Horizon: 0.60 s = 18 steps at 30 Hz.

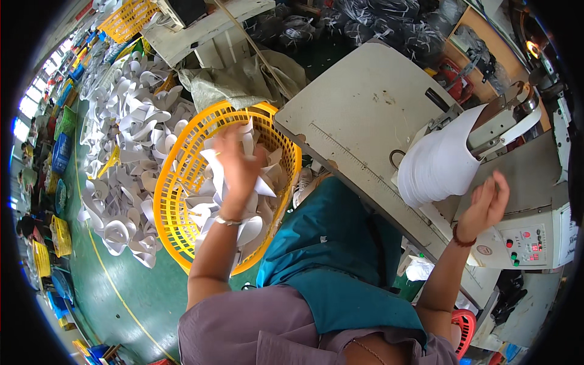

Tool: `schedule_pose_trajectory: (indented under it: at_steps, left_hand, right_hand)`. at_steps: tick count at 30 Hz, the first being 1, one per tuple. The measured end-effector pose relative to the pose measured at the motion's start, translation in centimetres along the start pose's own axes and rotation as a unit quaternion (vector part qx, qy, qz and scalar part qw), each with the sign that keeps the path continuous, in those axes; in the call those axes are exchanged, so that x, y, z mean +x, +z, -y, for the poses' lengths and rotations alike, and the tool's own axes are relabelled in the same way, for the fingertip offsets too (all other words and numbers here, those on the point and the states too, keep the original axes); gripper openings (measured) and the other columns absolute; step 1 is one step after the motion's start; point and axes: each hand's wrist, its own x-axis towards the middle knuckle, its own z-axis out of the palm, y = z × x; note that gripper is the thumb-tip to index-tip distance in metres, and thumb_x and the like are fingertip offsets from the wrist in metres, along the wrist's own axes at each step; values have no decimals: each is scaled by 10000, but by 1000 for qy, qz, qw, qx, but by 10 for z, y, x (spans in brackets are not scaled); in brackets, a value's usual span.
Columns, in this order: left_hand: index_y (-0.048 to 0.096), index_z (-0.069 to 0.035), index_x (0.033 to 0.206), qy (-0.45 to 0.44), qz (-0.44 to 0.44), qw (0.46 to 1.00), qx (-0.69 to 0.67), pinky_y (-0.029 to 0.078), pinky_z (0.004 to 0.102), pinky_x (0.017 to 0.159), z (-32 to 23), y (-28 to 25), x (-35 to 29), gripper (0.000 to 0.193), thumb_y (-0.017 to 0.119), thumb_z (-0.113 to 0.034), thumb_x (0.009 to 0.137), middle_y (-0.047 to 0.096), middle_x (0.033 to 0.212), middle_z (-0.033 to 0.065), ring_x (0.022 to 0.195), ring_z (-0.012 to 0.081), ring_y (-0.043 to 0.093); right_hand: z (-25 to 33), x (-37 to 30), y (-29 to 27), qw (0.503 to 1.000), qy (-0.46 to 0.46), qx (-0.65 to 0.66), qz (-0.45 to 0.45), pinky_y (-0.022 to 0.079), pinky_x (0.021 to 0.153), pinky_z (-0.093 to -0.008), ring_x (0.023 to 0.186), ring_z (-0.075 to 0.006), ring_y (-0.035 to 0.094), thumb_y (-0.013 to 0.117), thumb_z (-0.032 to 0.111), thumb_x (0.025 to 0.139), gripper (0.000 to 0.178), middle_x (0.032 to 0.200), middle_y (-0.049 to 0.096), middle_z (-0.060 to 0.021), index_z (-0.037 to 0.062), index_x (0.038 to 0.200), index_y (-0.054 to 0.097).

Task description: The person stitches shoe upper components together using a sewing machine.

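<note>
My left hand (pixel 237 161) is over the yellow plastic basket (pixel 163 201), its thumb and fingers apart and slightly blurred. Curved white cut pieces (pixel 242 234) lie loosely in the basket beneath and around it; the hand hides some of them. On the right, my right hand (pixel 486 204) is raised with fingers stretched and nothing visible in it. It is close to a thick, curved stack of white sheets (pixel 437 159) draped around the arm (pixel 502 125) of a machine. A panel with buttons and red digits (pixel 528 246) sits below that hand.
A grey worktable (pixel 365 97) with a ruler scale runs along the machine. Many white pieces (pixel 125 152) are heaped on the green floor left of the basket. A sack (pixel 243 79) lies behind the basket, and dark plastic bags (pixel 365 21) are piled farther back.
</note>
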Motion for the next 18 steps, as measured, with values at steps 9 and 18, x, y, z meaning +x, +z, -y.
schedule_pose_trajectory:
  at_steps: [9, 18]
  left_hand:
    - [542, -9, 1007, -362, 154, 896, -208, 453, 232, 588, 109, -18, -66, 376, 703, -57, 671, 602, 790, 28, 676, 92, 566]
    - [476, 7, 1081, -204, 117, 892, -386, 432, 251, 798, -19, -67, -26, 430, 636, 14, 682, 558, 939, 37, 866, 116, 538]
  right_hand:
    - [49, -69, 50, 912, -319, -34, 258, 360, 449, -268, 471, -171, 470, 546, -57, 719, 180, 606, 549, -53, 21, 873, 594]
    - [54, -125, 119, 874, -9, 105, 474, 456, 628, -303, 710, -171, 566, 663, 97, 758, 389, 872, 604, -98, 27, 1115, 523]
